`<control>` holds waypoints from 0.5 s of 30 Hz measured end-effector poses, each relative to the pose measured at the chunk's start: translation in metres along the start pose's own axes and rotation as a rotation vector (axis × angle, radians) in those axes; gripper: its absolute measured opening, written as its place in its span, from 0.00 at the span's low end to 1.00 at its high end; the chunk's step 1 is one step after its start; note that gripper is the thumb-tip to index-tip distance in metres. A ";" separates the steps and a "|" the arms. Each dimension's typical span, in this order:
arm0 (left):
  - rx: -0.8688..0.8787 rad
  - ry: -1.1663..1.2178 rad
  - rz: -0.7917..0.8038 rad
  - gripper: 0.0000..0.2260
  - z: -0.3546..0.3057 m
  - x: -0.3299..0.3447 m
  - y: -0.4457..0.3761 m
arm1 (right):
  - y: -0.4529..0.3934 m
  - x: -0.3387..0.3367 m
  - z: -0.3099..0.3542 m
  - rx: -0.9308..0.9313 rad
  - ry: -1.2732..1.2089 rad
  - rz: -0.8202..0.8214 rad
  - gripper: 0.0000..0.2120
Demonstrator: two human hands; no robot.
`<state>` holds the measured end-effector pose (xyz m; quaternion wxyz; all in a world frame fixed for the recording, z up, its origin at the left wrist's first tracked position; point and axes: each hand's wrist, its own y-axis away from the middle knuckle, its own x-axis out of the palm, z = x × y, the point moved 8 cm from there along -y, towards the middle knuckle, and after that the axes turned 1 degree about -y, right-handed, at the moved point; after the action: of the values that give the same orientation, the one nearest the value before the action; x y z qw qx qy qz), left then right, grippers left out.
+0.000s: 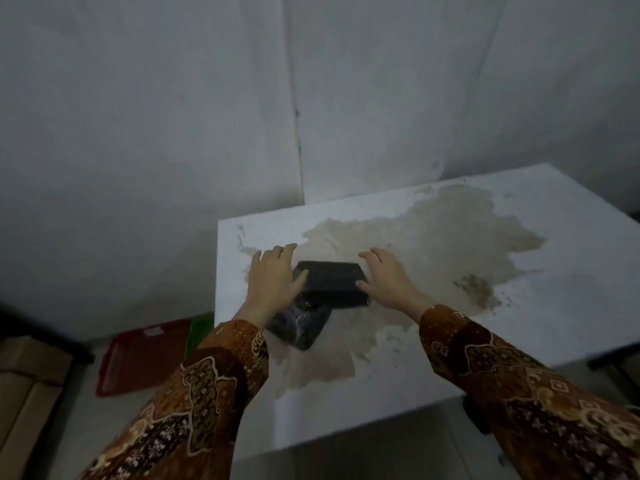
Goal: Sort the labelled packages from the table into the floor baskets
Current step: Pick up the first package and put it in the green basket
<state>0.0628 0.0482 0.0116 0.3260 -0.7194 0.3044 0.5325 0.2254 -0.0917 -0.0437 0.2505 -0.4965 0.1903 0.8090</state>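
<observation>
Two black packages lie stacked near the left end of the white table (450, 368). The upper black package (330, 282) is flat and rectangular. My left hand (275, 275) grips its left end, thumb on top. My right hand (384, 277) grips its right end the same way. Under it, skewed toward me, lies a shiny plastic-wrapped black package (299, 325), partly hidden by my left wrist. No label shows on either package. On the floor to the left sit a red basket (138, 358) and a green basket (199, 332), the green one mostly hidden behind the table.
A large brownish stain (433, 237) covers the tabletop. White walls meet in a corner behind the table. Cardboard boxes (24, 393) and a dark frame stand at the far left. Bare floor lies between them and the red basket.
</observation>
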 end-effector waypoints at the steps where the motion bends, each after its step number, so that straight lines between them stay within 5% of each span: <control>1: 0.005 0.013 0.043 0.26 0.000 0.011 0.002 | 0.002 0.012 -0.006 0.032 -0.009 0.047 0.32; 9: 0.060 0.155 0.317 0.34 0.011 0.100 0.023 | 0.017 0.074 -0.025 0.035 -0.213 0.155 0.40; 15: 0.034 0.290 0.204 0.28 0.013 0.098 0.021 | 0.009 0.064 -0.016 0.001 -0.289 -0.025 0.28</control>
<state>0.0632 0.0371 -0.0887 0.2349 -0.7484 0.4287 0.4483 0.2068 -0.0941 -0.1080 0.2854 -0.3770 0.1464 0.8689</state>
